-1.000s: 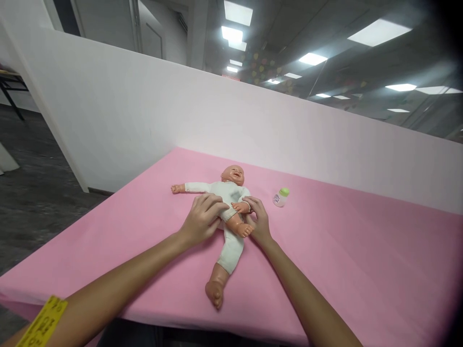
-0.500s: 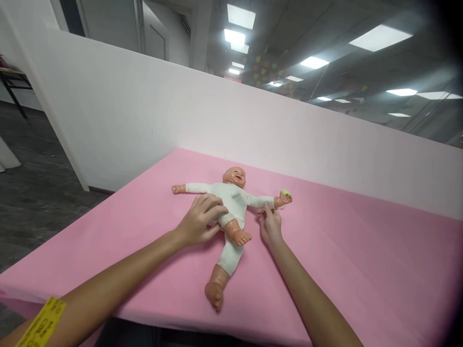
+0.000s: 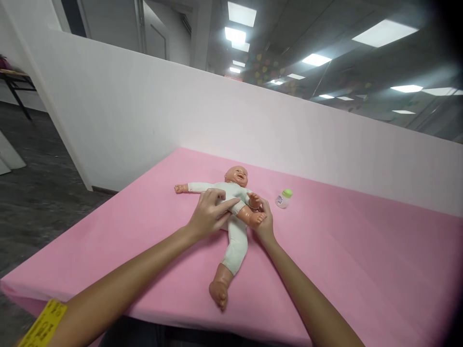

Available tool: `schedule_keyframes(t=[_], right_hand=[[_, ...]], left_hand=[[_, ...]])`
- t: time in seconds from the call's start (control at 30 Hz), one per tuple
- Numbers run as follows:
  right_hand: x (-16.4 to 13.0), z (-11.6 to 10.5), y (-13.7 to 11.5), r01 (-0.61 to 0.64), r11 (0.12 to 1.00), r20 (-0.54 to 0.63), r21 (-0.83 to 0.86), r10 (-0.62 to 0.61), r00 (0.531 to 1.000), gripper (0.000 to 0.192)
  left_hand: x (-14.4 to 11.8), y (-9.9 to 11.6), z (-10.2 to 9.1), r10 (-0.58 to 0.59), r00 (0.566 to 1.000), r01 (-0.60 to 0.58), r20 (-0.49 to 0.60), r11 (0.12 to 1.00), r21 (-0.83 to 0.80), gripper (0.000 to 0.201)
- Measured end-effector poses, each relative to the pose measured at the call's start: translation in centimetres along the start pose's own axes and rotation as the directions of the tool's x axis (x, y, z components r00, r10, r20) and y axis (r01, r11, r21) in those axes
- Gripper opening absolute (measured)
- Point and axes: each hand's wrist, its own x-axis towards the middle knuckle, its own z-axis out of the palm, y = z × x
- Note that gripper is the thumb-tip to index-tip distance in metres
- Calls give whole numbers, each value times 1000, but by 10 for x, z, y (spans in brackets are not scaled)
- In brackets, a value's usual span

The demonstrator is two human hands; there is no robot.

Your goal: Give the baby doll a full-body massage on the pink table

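A baby doll point(image 3: 236, 231) in a white suit lies on its back on the pink table point(image 3: 347, 260), head toward the white wall. My left hand point(image 3: 210, 216) rests flat on the doll's belly and hip, fingers spread. My right hand point(image 3: 265, 222) is at the doll's far side, holding the doll's raised leg near the bare foot; the doll's arm on that side is folded in over its chest. One doll arm stretches out to the left, and one leg points toward me.
A small bottle with a green cap point(image 3: 283, 198) lies on the pink table just right of the doll. A white partition wall point(image 3: 181, 111) closes the far side. The table's left and near edges drop to a dark floor.
My right hand has let the doll's outstretched arm fold back in and now holds its raised leg. The bottle is uncovered again. My left hand slid slightly up the doll's body.
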Motion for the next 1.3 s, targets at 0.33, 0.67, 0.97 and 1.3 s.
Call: schedule_keyframes(t=[0.33,0.67,0.97,1.3], right_hand=[[-2,-6,5,71,984,67,-161,-61,996,45],[6,-8,8,-186,970,-82,154,200,976,56],[14,-19,17,-320,857,-208,405,427,880,58],[8,-11,4,-158,982,-88,105,167,982,52]], left_hand=[[-1,-1,-2,-27,999,28,42,999,-28,38],[18,-8,-64,151,864,-34,480,969,-244,40],[13,-16,-81,214,773,-37,597,955,-295,54],[12,-2,-57,119,869,23,481,960,-280,41]])
